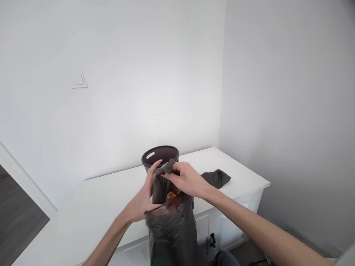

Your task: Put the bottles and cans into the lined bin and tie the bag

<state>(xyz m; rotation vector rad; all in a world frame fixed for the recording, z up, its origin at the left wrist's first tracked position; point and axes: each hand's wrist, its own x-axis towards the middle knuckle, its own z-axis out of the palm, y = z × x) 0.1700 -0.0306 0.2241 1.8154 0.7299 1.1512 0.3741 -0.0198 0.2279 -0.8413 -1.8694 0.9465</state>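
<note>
A filled dark grey trash bag (170,225) hangs in front of the white counter (91,207), with something orange showing through its side. My right hand (187,179) is closed on the bag's gathered neck at the top. My left hand (142,199) is wrapped round the neck from the left, fingers curled against the plastic. Just behind my hands a dark round bin (160,155) with a slot handle stands on the counter.
A folded dark bag (216,178) lies on the counter to the right. White walls meet in a corner behind. A light switch (77,80) sits on the left wall. Cabinet doors with a dark knob (212,240) are below the counter.
</note>
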